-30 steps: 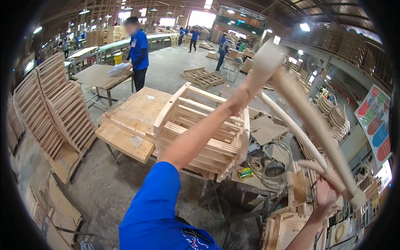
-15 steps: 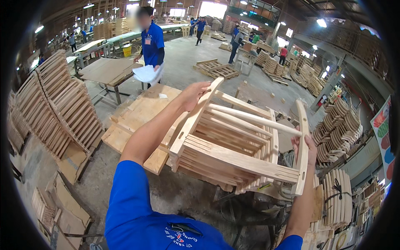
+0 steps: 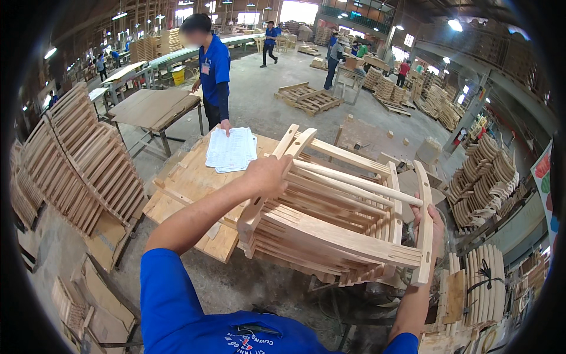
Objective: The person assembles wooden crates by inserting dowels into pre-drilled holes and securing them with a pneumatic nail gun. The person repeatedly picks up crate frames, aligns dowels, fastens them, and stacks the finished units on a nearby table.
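Observation:
A pale wooden chair frame (image 3: 348, 233) with curved side posts, a wide slat and a round rod lies across a stack of similar frames (image 3: 295, 250). My left hand (image 3: 270, 177) is closed over its left post. At the other end my right hand (image 3: 435, 227) wraps the outer side of the right post; part of its fingers is behind the wood. Whether the held frame rests fully on the stack, I cannot tell. To the left of the stack is a plywood tabletop (image 3: 177, 197), where a co-worker's hand (image 3: 226, 126) touches white printed sheets (image 3: 231, 150).
The co-worker in a blue shirt (image 3: 215, 62) stands across the table. Tall stacks of slatted frames (image 3: 88, 153) rise at left. Curved wooden parts (image 3: 480, 183) are piled at right, with a tied bundle (image 3: 485, 274) nearer. A wooden pallet (image 3: 306, 97) lies on the floor ahead.
The held chair frame has come down closer to the stack, its left end lowered by my left hand. The co-worker has moved the sheets from midair onto the tabletop.

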Available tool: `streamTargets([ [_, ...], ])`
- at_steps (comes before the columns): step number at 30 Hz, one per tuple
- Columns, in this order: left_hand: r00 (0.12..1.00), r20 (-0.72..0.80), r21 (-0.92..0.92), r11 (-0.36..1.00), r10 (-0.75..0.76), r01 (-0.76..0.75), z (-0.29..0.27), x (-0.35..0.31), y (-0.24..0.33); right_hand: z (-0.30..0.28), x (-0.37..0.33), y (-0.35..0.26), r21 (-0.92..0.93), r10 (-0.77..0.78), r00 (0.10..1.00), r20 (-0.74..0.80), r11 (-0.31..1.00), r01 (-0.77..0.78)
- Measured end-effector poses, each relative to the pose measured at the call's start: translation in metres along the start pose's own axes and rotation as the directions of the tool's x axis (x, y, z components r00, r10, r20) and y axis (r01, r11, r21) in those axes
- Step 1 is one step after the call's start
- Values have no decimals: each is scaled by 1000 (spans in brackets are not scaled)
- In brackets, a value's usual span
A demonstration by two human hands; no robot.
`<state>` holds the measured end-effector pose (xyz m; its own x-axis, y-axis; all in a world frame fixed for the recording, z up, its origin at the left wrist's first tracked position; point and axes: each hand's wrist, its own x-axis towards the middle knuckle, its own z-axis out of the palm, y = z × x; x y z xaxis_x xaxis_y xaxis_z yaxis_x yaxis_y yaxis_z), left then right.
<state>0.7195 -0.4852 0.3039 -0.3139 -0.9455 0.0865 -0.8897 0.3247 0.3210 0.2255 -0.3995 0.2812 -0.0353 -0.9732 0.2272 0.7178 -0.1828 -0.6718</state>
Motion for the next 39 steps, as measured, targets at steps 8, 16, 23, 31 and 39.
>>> streamTargets([
  [8,980,-198,-97,995,-33,14,-25,-11,4,3,16,16,-128,-54,986,-155,991,34],
  [16,973,-203,-86,992,-107,91,-9,8,-38,-12,66,49,-444,48,998,-41,894,-61],
  [23,968,-215,-163,982,-130,96,-6,11,-33,-22,74,47,-823,-267,960,-85,561,83],
  [31,962,-250,-174,982,-114,71,-1,3,-31,-4,42,36,-803,0,997,-75,593,-60],
  [39,984,-110,-492,868,-142,70,21,9,-70,10,50,54,-892,-8,983,-181,422,-161],
])
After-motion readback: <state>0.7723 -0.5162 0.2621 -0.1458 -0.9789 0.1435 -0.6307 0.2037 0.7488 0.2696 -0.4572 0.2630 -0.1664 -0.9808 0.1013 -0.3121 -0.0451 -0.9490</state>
